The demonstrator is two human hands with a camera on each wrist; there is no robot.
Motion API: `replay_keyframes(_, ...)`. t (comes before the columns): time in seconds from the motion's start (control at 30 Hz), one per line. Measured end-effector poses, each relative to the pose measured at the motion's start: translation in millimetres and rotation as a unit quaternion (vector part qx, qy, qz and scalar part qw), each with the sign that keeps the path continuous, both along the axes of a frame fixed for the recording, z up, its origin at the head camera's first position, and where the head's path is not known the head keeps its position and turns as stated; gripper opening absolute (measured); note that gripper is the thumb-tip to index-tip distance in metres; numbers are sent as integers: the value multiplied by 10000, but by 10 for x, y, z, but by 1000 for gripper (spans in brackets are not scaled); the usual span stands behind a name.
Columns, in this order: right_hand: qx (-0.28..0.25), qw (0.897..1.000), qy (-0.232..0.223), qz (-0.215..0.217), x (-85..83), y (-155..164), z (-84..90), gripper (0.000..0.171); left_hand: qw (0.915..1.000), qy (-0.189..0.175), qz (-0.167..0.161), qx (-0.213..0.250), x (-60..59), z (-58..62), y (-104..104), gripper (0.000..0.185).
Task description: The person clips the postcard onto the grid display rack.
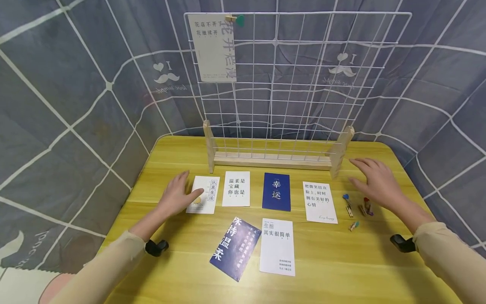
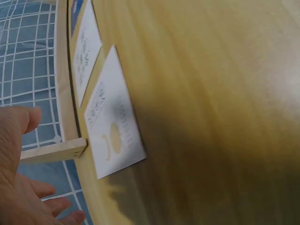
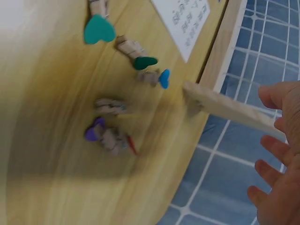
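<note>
My left hand (image 1: 176, 197) hovers at the left, its fingers loosely extended, holding nothing. Its thumb overlaps a white card (image 1: 202, 202) in the head view; the left wrist view shows that hand (image 2: 18, 164) apart from the card (image 2: 115, 136). On the right, my right hand (image 1: 379, 183) hangs in the air with relaxed fingers and nothing in them. Below it lie several small wooden clothespins with coloured hearts: blue (image 1: 346, 198), red (image 1: 366, 203), teal (image 1: 355, 225). A purple heart (image 3: 95, 130) shows in the right wrist view. A white card (image 1: 320, 202) is nearby.
A white wire grid (image 1: 287, 82) stands in a wooden base (image 1: 271, 160) at the back. A clothespin (image 1: 232, 18) with a green heart holds a card (image 1: 212, 55) at its top left. More cards, including a blue one (image 1: 276, 200), lie on the wooden table (image 1: 322, 261).
</note>
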State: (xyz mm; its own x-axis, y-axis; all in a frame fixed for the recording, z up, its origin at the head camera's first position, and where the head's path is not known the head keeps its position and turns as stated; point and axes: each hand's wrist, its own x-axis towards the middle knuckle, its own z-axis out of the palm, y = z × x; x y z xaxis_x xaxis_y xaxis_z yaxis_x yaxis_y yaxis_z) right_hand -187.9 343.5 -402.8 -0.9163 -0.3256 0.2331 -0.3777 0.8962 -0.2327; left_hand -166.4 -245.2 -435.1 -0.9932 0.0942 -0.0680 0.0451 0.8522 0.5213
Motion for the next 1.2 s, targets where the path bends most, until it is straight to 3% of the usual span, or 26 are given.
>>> replay_keyframes(0.27, 192, 9992, -223, -267, 34, 170, -124, 61, 9991, -223, -32, -355, 75, -168, 21, 98)
replay_keyframes(0.63, 481, 9944, -764, -549, 94, 427, -361, 55, 9971, -262, 121, -708, 114, -267, 54, 104)
replay_keyframes(1.2, -92, 9905, -1219, -633, 242, 729, -635, 48, 9955, -413, 215, -821, 155, -432, 88, 117)
